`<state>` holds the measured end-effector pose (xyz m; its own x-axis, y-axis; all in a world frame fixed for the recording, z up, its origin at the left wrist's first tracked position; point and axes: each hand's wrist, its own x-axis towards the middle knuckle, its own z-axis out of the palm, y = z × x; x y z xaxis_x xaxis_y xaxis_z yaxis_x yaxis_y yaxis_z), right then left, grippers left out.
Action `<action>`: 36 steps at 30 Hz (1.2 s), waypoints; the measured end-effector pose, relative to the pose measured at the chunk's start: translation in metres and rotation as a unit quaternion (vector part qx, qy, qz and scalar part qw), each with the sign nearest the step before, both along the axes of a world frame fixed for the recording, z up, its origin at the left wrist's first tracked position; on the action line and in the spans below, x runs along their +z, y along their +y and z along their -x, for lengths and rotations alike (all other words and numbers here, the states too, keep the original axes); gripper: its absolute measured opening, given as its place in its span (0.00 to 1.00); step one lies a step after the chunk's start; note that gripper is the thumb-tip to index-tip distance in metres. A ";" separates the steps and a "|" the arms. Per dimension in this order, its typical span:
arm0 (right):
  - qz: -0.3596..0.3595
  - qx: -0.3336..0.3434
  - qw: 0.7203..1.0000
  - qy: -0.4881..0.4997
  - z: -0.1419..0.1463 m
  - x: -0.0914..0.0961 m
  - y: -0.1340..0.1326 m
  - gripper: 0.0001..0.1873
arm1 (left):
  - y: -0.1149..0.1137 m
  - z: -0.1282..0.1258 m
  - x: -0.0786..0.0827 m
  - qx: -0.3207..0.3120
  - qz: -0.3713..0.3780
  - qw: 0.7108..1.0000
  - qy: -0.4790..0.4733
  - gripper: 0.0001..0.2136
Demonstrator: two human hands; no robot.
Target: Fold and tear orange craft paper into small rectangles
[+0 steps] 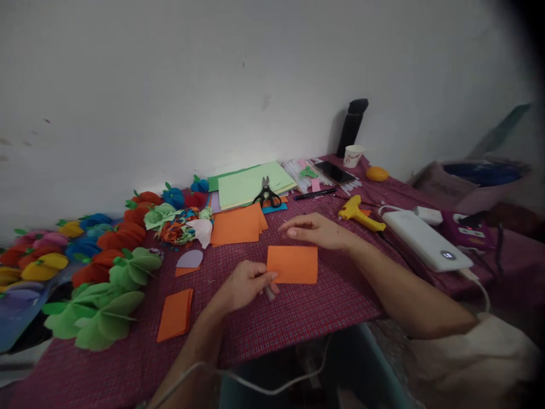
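Note:
My left hand (250, 284) pinches the left edge of an orange sheet of paper (297, 264) between thumb and fingers, just above the cloth. Over the sheet's upper right, my right hand (315, 230) hovers with its fingers stretched out, holding nothing. Behind the sheet lies a small stack of larger orange paper (235, 226). Left of my left arm rest some orange folded pieces (175, 313). A lilac rounded paper piece (190, 259) lies beyond them, partly over an orange one. Black-handled scissors (267, 195) sit on a pale green paper stack (247, 184).
Several colourful paper pumpkins (123, 236) crowd the left side, beside paper scraps (181, 226). To the right are a yellow glue gun (361, 214), a white power bank (426, 238) and a phone (335, 172). A black bottle (352, 128) and paper cup (353, 156) stand at the back.

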<state>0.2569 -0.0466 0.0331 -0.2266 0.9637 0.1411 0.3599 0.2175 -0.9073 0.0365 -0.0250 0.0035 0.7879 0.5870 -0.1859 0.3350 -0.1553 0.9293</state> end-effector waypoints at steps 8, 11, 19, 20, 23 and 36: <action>0.158 0.161 0.974 -0.010 0.009 -0.014 -0.003 0.22 | -0.005 -0.003 0.003 -0.083 -0.005 0.995 0.052 0.19; 0.149 0.161 0.976 -0.006 0.012 -0.018 -0.002 0.21 | -0.005 -0.003 0.001 -0.087 0.002 0.995 0.056 0.18; 0.047 0.121 0.991 -0.029 0.013 -0.021 0.002 0.16 | -0.005 -0.005 0.004 -0.061 0.011 0.997 0.053 0.16; 0.042 0.120 0.991 -0.031 0.013 -0.021 0.002 0.16 | -0.006 -0.005 0.005 -0.059 0.014 0.997 0.048 0.16; 0.036 0.112 0.993 -0.027 0.012 -0.020 0.002 0.15 | -0.006 -0.004 0.007 -0.050 0.013 0.998 0.031 0.16; 0.033 0.115 0.992 -0.029 0.020 -0.025 0.003 0.15 | -0.002 -0.013 -0.007 0.067 -0.079 0.994 0.022 0.21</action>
